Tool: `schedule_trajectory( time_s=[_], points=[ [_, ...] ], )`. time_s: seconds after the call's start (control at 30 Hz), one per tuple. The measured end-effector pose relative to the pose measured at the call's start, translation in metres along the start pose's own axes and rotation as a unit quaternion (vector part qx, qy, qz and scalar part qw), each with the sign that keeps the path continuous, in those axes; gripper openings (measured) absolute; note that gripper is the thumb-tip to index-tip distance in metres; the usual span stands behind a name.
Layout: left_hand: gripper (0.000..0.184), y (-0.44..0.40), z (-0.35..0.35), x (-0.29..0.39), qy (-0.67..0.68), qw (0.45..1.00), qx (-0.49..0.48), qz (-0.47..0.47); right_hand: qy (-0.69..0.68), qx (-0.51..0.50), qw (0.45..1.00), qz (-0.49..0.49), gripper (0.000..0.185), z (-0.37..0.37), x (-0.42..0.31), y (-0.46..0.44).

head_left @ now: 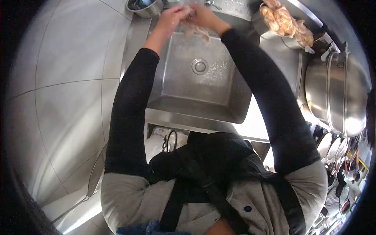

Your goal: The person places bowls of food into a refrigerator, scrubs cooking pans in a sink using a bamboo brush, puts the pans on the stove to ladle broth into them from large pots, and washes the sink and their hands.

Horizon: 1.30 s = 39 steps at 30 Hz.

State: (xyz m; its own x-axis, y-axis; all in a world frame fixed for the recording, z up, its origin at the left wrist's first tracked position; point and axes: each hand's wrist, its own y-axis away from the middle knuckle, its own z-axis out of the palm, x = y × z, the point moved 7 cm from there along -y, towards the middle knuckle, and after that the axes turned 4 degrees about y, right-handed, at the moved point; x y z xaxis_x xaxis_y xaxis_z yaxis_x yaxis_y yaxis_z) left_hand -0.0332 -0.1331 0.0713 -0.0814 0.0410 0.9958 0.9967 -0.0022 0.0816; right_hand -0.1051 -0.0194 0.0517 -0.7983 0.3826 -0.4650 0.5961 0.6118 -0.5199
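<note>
Both my left hand (173,18) and my right hand (203,17) are closed at the far side of a steel sink (180,84). Between them they grip a pale pinkish, limp piece of raw meat or seafood (194,30), whose soft ends dangle over the basin. Its exact kind cannot be made out, and the fingers partly hide it. A faucet (212,4) shows just beyond my right hand. Water drops glisten on the sink floor around the drain (199,66).
At the back left stands a metal bowl (145,11) with dark contents. Orange-brown food in clear plastic (284,19) rests in containers at the back right. A large steel pot (327,88) and hanging utensils (333,149) line the right side. Tiled wall (70,51) borders the left.
</note>
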Motion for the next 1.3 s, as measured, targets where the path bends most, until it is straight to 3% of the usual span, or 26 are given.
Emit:
schedule_trajectory(
  time_s=[0.03, 0.07, 0.1, 0.13, 0.17, 0.2, 0.27, 0.33, 0.43, 0.53, 0.57, 0.67, 0.77, 0.87, 0.9, 0.93, 1.0, 1.07, 1.13, 1.3],
  points=[
    [0.051, 0.022, 0.003, 0.029, 0.004, 0.997, 0.081, -0.002, 0.084, 0.029, 0.993, -0.072, 0.024, 0.031, 0.020, -0.014],
    [0.056, 0.036, -0.002, 0.040, 0.007, 0.986, 0.164, -0.005, 0.194, -0.031, 0.977, -0.086, 0.024, 0.039, 0.012, -0.015],
    [0.068, 0.037, -0.003, 0.016, 0.242, 0.963, 0.109, -0.046, 0.300, -0.091, 0.944, -0.104, 0.024, 0.037, -0.001, -0.026],
    [0.062, 0.045, -0.008, -0.001, 0.275, 0.941, 0.162, -0.110, 0.401, -0.147, 0.895, -0.125, 0.025, 0.049, -0.001, -0.032],
    [0.057, 0.053, -0.010, -0.015, 0.306, 0.912, 0.214, -0.168, 0.298, -0.102, 0.947, -0.060, 0.034, 0.051, -0.009, -0.037],
    [0.052, 0.063, -0.012, -0.028, 0.336, 0.877, 0.263, -0.222, 0.180, -0.172, 0.968, 0.024, 0.046, 0.060, -0.004, -0.037],
    [0.051, 0.047, -0.005, -0.036, 0.431, 0.864, 0.197, -0.171, -0.001, -0.240, 0.958, 0.160, 0.060, 0.034, -0.038, -0.033],
    [0.046, 0.009, -0.006, -0.080, 0.480, 0.840, 0.226, -0.108, -0.067, -0.185, 0.946, 0.258, 0.054, 0.015, -0.052, -0.021],
    [0.039, -0.028, 0.010, -0.081, 0.434, 0.876, 0.203, -0.052, 0.007, 0.091, 0.973, 0.211, 0.041, -0.016, -0.053, 0.005],
    [0.035, -0.026, 0.040, -0.055, 0.464, 0.867, 0.171, -0.063, -0.014, 0.080, 0.979, 0.186, 0.034, -0.025, -0.035, 0.010],
    [0.034, -0.031, 0.049, -0.058, 0.530, 0.839, 0.108, -0.055, 0.019, 0.072, 0.988, 0.134, 0.035, -0.025, -0.031, 0.008],
    [0.033, -0.010, 0.072, -0.026, 0.570, 0.817, 0.070, -0.055, -0.167, 0.024, 0.938, 0.302, 0.039, 0.054, 0.065, 0.026],
    [0.033, -0.021, 0.054, -0.044, 0.505, 0.848, 0.150, -0.057, -0.141, 0.066, 0.936, 0.317, 0.050, 0.025, 0.047, 0.023],
    [0.036, -0.054, 0.030, -0.093, 0.483, 0.834, 0.240, -0.121, -0.058, 0.125, 0.943, 0.303, 0.064, -0.046, -0.019, 0.036],
    [0.038, -0.049, 0.034, -0.081, 0.500, 0.832, 0.201, -0.133, -0.133, 0.063, 0.957, 0.248, 0.083, -0.066, -0.042, 0.033],
    [0.040, -0.038, 0.036, -0.057, 0.518, 0.828, 0.161, -0.143, -0.039, 0.022, 0.994, 0.102, 0.085, -0.077, -0.073, 0.029],
    [0.044, -0.016, 0.056, -0.027, 0.525, 0.828, 0.114, -0.160, 0.151, -0.065, 0.968, -0.191, 0.089, -0.077, -0.124, 0.040],
    [0.048, 0.001, 0.076, -0.017, 0.502, 0.841, 0.101, -0.176, 0.271, -0.045, 0.951, -0.142, 0.084, -0.068, -0.115, 0.032],
    [0.045, -0.020, 0.061, -0.046, 0.433, 0.881, 0.145, -0.120, 0.276, -0.076, 0.958, -0.010, 0.075, -0.050, -0.084, 0.023],
    [0.035, -0.029, 0.026, -0.061, 0.151, 0.963, 0.221, 0.034, 0.087, -0.046, 0.984, 0.150, 0.049, -0.015, -0.048, 0.039]
  ],
)
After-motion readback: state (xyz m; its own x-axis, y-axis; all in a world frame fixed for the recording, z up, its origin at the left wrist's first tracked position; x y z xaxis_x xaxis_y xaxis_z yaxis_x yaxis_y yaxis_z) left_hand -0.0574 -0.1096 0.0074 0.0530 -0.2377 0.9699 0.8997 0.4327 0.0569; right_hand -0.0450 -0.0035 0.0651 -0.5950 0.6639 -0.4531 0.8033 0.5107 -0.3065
